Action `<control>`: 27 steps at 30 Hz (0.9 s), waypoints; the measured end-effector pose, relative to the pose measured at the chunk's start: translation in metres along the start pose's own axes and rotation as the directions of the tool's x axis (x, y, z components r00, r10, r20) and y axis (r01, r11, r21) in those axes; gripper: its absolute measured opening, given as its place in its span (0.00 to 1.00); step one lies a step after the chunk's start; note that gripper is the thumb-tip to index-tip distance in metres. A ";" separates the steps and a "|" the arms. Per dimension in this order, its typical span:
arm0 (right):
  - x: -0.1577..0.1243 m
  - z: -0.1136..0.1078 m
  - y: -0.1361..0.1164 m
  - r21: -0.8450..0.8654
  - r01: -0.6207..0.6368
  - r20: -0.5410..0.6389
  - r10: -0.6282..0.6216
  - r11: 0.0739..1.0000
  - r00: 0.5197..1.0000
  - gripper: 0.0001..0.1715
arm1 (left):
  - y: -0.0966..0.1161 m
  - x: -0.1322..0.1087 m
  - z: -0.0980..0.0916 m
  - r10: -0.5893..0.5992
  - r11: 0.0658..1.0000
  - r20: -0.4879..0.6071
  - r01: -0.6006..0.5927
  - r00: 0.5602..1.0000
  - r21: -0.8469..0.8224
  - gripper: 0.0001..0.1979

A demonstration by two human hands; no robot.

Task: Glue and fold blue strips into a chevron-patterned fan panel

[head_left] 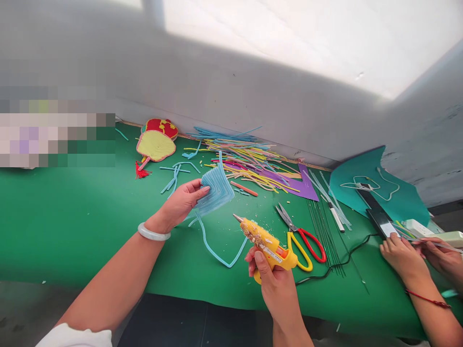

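Note:
Between the thumb and fingers of my left hand [184, 200] is a flat light-blue piece of pipe cleaners [218, 189], coiled in nested rows and held above the table. A loose blue pipe cleaner [210, 250] hangs from it and loops down toward the right. My right hand [275, 279] is wrapped round the handle of a yellow hot glue gun [269, 248]. The gun's nozzle points up and left toward the blue piece, with a gap between them. Scissors [298, 233] with one red and one yellow handle lie just beyond the gun.
A pile of coloured pipe cleaners [246, 159] lies by the wall. Finished fans [156, 146] rest at the back left. Thin green wires [325, 236] and clear glue sticks [334, 200] lie right. Another person's hands [408, 260] work at the right end near a black cable [333, 267].

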State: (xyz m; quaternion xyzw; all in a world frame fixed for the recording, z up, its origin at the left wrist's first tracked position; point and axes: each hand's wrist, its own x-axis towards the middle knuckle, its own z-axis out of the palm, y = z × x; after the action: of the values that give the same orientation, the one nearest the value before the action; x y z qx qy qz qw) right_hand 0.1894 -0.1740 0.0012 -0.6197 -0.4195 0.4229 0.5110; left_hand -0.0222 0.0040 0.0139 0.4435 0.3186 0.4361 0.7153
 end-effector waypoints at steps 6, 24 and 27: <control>-0.001 0.000 -0.002 0.017 0.010 -0.009 -0.010 1.000 1.000 0.24 | 0.007 0.004 -0.003 0.148 0.978 -0.151 -0.168 0.977 -0.127 0.18; -0.002 -0.002 -0.008 -0.005 0.136 -0.094 -0.136 0.991 0.986 0.24 | -0.005 -0.005 0.019 -0.116 0.985 0.052 0.122 0.992 -0.124 0.17; 0.001 0.001 -0.012 -0.038 0.139 -0.155 -0.143 0.990 0.977 0.24 | -0.009 -0.008 0.025 -0.169 0.978 0.106 0.181 0.980 -0.106 0.19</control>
State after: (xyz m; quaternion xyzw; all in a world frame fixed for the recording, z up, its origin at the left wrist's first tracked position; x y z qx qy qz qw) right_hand 0.1875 -0.1714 0.0129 -0.6268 -0.4263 0.3296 0.5628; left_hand -0.0012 -0.0145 0.0168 0.3923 0.2957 0.3671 0.7899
